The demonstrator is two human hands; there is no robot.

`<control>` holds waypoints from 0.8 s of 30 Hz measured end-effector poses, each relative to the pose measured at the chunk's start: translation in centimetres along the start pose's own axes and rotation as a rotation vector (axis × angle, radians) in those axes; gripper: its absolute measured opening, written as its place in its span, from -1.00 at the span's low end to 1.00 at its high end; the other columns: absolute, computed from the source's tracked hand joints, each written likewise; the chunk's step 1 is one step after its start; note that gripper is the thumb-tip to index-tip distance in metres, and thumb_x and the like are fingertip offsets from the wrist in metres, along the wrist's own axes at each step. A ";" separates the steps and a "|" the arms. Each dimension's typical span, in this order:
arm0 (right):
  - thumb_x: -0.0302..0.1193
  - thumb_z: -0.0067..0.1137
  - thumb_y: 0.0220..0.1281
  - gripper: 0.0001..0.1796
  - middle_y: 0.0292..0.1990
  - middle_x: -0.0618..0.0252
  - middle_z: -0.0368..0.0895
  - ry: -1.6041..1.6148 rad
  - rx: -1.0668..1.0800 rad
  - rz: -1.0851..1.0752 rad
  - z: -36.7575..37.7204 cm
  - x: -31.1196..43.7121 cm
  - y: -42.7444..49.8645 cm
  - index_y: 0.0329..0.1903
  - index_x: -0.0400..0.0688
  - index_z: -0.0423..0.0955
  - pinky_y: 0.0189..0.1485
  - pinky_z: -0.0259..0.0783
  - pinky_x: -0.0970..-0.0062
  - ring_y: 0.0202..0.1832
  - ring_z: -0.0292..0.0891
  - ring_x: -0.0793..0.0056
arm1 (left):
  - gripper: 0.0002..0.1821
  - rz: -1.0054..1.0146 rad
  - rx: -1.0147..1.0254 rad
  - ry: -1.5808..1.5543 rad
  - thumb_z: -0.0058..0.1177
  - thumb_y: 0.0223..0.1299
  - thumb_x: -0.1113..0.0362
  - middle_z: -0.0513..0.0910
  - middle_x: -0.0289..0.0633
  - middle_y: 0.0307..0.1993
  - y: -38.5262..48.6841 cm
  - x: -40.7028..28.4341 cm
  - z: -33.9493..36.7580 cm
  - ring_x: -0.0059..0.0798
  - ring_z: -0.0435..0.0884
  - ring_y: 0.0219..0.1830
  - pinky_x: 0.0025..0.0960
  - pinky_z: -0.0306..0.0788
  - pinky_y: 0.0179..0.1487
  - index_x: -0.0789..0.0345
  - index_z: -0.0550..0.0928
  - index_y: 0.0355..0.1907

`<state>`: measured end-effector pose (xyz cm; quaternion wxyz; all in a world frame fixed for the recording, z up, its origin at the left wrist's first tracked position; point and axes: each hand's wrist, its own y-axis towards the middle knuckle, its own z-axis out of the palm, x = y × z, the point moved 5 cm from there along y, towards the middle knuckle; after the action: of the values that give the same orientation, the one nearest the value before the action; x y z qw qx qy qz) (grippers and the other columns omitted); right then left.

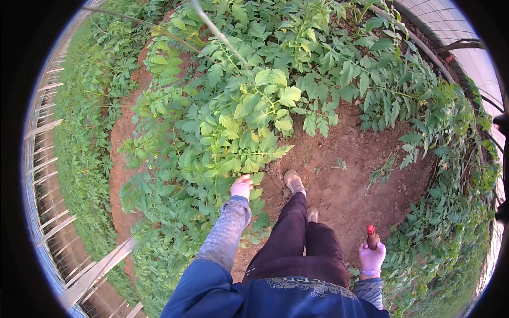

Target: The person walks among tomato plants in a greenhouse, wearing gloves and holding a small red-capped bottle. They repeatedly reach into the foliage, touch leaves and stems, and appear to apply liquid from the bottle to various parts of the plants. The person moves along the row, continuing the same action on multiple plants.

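Observation:
Low on the left, my left hand (pixel 241 187) reaches to the edge of a leafy tomato plant (pixel 246 119), its fingertips among the lower leaves; whether they grip a leaf or stem cannot be told. My right hand (pixel 372 257), at the lower right, is closed around a small brown bottle or handle with a red tip (pixel 370 229), held upright over the edge of the soil path. Both hands look thinly gloved. A pale string or wire (pixel 220 35) runs down into the top of the plant.
Bare reddish soil (pixel 338 159) lies around my shoes, with a pulled or cut green sprig (pixel 383 169) on it. More plant rows (pixel 445 206) stand at right and far left (pixel 83 139). A pipe (pixel 421 43) curves along the greenhouse wall at upper right. Wooden slats (pixel 99 270) line the left.

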<state>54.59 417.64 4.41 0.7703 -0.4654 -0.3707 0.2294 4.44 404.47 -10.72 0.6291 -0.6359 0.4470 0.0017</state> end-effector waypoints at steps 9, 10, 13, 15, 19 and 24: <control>-0.26 0.11 -0.11 -0.61 -0.28 0.35 0.45 -0.048 -0.127 0.042 -1.2 1.3 2.4 -0.15 -0.08 0.39 -0.23 0.39 0.40 -0.42 0.32 0.43 | -0.75 -0.161 -0.436 -0.632 -0.04 0.21 0.20 0.55 -0.25 -0.23 14.6 0.1 0.8 -0.41 0.53 -0.27 -0.35 0.44 -0.16 0.24 0.47 -0.10; -0.26 0.11 -0.11 -0.62 -0.29 0.35 0.45 -0.060 -0.140 0.053 -1.3 1.4 3.1 -0.15 -0.08 0.38 -0.23 0.39 0.40 -0.42 0.32 0.43 | -0.75 -0.135 -0.415 -0.634 -0.03 0.21 0.20 0.55 -0.25 -0.22 15.5 -0.6 1.3 -0.40 0.53 -0.26 -0.35 0.44 -0.15 0.23 0.47 -0.09; -0.26 0.10 -0.09 -0.63 -0.34 0.34 0.42 -0.141 -0.106 0.103 -1.3 2.0 6.4 -0.15 -0.08 0.38 -0.24 0.40 0.39 -0.42 0.32 0.44 | -0.74 -0.066 -0.364 -0.605 -0.02 0.20 0.20 0.55 -0.23 -0.19 17.9 -2.5 1.1 -0.40 0.53 -0.24 -0.34 0.44 -0.12 0.22 0.47 -0.07; -0.26 0.10 -0.08 -0.63 -0.34 0.34 0.42 -0.213 -0.070 0.132 -1.3 2.7 8.9 -0.15 -0.09 0.38 -0.23 0.39 0.40 -0.41 0.33 0.44 | -0.73 -0.029 -0.335 -0.554 -0.02 0.20 0.21 0.55 -0.22 -0.18 18.2 -2.8 -0.4 -0.39 0.53 -0.22 -0.33 0.44 -0.11 0.22 0.48 -0.06; -0.28 0.08 -0.07 -0.65 -0.31 0.34 0.44 -0.194 -0.153 0.127 -2.7 4.0 11.4 -0.16 -0.08 0.37 -0.26 0.38 0.37 -0.42 0.32 0.43 | -0.71 -0.001 -0.333 -0.453 0.00 0.19 0.22 0.55 -0.20 -0.14 16.8 0.0 -2.9 -0.38 0.53 -0.19 -0.32 0.44 -0.07 0.20 0.48 -0.03; -0.29 0.07 -0.08 -0.66 -0.29 0.34 0.45 -0.278 -0.158 0.174 -3.5 6.1 13.0 -0.17 -0.07 0.38 -0.28 0.37 0.40 -0.43 0.30 0.43 | -0.68 -0.012 -0.361 -0.339 0.01 0.18 0.22 0.56 -0.17 -0.10 13.9 4.2 -3.9 -0.37 0.54 -0.14 -0.31 0.44 -0.03 0.19 0.49 0.00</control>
<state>61.04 425.97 -6.01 0.6498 -0.5186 -0.4489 0.3278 -3.18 401.63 -23.34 0.5713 -0.7312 0.3238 0.1847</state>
